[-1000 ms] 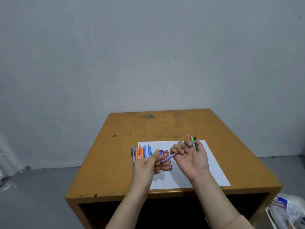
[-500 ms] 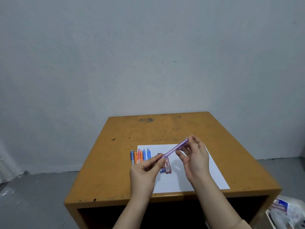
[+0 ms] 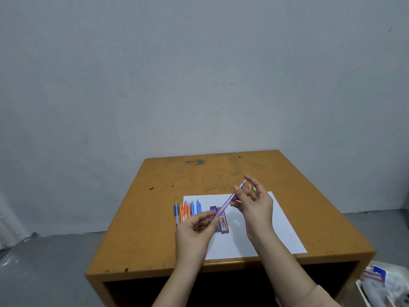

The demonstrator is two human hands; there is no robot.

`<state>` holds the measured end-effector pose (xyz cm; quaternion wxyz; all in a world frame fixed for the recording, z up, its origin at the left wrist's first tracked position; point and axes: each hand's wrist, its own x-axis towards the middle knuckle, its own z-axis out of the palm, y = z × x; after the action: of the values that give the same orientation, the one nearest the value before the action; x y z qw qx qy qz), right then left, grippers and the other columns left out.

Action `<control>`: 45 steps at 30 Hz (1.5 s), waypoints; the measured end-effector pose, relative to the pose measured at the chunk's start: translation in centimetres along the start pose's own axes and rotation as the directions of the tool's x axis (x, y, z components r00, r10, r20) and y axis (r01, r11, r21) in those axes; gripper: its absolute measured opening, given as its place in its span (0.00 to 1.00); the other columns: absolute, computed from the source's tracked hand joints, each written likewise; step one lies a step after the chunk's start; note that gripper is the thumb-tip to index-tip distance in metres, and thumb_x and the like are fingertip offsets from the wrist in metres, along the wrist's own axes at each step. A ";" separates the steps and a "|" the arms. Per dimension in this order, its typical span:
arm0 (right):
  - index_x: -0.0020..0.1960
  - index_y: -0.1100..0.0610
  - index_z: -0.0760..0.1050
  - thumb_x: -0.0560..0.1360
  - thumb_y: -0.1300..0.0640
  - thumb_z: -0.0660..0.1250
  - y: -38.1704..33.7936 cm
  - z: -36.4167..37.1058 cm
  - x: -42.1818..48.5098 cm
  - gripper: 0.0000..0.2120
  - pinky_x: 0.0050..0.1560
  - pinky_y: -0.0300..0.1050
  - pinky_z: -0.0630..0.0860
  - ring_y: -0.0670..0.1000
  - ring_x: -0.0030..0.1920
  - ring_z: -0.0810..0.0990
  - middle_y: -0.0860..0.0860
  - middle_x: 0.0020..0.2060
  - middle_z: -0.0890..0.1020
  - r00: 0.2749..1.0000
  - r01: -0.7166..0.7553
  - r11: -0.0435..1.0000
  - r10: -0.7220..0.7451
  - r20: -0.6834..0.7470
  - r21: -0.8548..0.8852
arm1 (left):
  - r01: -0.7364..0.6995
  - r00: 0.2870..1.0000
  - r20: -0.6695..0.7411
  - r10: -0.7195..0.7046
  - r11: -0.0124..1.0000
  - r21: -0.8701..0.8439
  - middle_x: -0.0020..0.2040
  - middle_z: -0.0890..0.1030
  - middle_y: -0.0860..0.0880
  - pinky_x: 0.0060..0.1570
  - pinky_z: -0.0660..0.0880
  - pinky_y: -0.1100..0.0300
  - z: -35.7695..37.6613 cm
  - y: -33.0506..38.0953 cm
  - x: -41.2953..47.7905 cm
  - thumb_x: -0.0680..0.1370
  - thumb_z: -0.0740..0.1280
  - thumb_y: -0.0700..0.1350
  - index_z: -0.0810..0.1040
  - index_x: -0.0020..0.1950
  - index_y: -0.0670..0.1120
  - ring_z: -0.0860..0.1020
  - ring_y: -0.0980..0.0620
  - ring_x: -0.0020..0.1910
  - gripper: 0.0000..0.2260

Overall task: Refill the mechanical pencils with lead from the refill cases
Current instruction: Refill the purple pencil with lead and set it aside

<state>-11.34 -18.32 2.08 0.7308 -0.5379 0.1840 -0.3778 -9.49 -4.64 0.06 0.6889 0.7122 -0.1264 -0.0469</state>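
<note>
Above the near half of a white sheet (image 3: pixel 276 231) on an orange table (image 3: pixel 155 218), a person's left hand (image 3: pixel 194 229) pinches the lower end of a purple mechanical pencil (image 3: pixel 230 201) while the right hand (image 3: pixel 254 204) pinches its barrel higher up. Opening it calls for a straight pull over the paper, so small parts cannot roll off. Two refill cases (image 3: pixel 223 221) lie just beyond, a row of blue and orange pencils (image 3: pixel 188 210) to their left, pink and green pencils (image 3: pixel 252 187) farthest back.

Bare rm: worn desk (image 3: pixel 155 218), grey wall (image 3: pixel 199 74).
</note>
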 end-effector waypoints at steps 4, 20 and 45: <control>0.59 0.49 0.76 0.74 0.64 0.70 -0.2 -0.2 1.5 0.17 0.40 0.48 0.80 0.47 0.29 0.79 0.49 0.29 0.79 1.000 0.019 0.996 -0.018 0.020 -0.086 | -0.044 0.999 -0.009 0.045 0.994 0.099 0.42 0.84 0.55 0.38 0.77 0.69 -0.6 -0.7 0.6 0.71 0.75 0.42 0.83 0.49 0.49 0.81 0.59 0.42 0.08; 0.58 0.60 0.74 0.73 0.67 0.69 0.4 -3.5 11.7 0.14 0.35 0.46 0.80 0.53 0.32 0.78 0.53 0.33 0.74 0.983 -0.096 0.766 0.173 0.060 -0.635 | 0.026 0.989 -0.133 0.070 0.791 0.612 0.52 0.81 0.56 0.48 0.78 0.57 -6.0 -5.1 5.2 0.74 0.69 0.55 0.81 0.58 0.52 0.76 0.59 0.49 0.14; 0.54 0.62 0.80 0.74 0.62 0.69 4.9 -7.5 15.9 0.09 0.49 0.52 0.80 0.59 0.44 0.82 0.60 0.45 0.83 0.970 -0.226 0.541 0.204 -0.134 -0.810 | 0.053 0.996 -0.083 0.028 0.560 0.827 0.72 0.68 0.54 0.72 0.54 0.50 -6.6 -7.0 6.3 0.80 0.60 0.56 0.71 0.70 0.54 0.61 0.53 0.73 0.19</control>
<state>-4.41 -34.42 -2.95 0.4362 -0.7837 0.4110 -0.1631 -1.00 0.36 -5.86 0.2787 0.9543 -0.0986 0.0439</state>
